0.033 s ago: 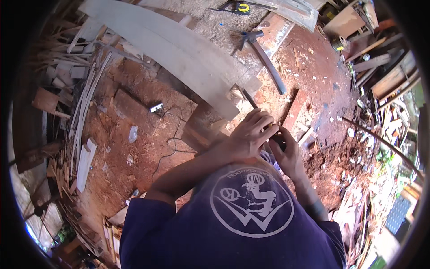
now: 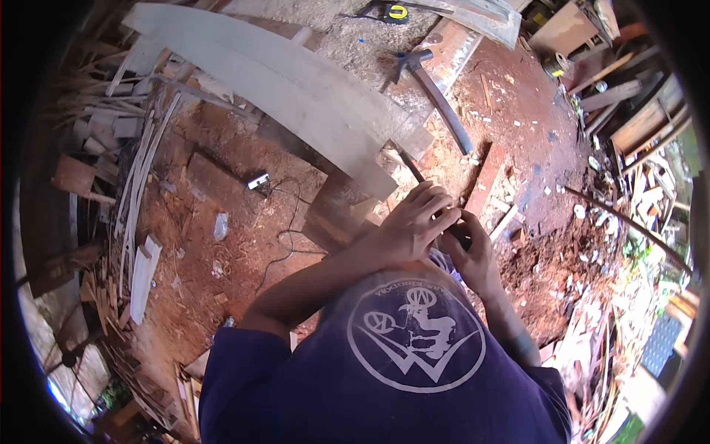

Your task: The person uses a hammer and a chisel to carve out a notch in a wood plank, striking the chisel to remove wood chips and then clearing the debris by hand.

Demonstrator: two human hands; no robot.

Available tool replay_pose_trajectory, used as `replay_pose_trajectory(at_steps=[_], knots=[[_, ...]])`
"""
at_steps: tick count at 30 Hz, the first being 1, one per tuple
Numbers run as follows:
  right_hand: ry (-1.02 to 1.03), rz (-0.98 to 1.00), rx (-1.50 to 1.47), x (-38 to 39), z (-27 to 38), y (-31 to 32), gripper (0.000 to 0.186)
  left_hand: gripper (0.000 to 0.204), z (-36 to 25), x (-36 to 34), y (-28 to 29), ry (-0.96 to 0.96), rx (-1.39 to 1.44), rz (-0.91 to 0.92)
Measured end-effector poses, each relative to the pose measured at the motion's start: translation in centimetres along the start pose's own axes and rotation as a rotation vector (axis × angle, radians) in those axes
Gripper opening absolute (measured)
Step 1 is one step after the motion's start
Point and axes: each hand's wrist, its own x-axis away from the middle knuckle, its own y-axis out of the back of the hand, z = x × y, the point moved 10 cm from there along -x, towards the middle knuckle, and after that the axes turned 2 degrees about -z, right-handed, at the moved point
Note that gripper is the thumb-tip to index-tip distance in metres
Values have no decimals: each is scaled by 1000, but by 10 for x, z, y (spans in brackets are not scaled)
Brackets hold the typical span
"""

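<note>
I'm seeing a dark slender tool (image 2: pixel 414 172) poking toward 11 o'clock from both hands at centre. My left hand (image 2: pixel 411 224) is gripping it from above, my right hand (image 2: pixel 473 251) is clasping its lower end. A hammer (image 2: pixel 436 96) is lying at 12 o'clock, beside the pale plank (image 2: pixel 288 89).

The long planks (image 2: pixel 296 89) are pale, weathered wood with a matt, rough face. The hammer (image 2: pixel 436 96) has a dull grey metal head and shaft. The floor (image 2: pixel 244 244) is crumbly red earth strewn with splintered wood offcuts.
</note>
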Motion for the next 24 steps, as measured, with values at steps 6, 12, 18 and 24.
replay_pose_trajectory(at_steps=[6,12,18,24], knots=[[-380,-151,-393,34,-11,-50,35,46,12,28,-3,-292,115,100],[-219,-185,-134,50,5,-54,34,30,15,49,11,-266,203,349],[91,-551,490,-91,3,57,29,13,-7,61,26,-313,310,491],[-113,-325,766,-279,-42,25,63,15,2,69,31,-250,151,624]])
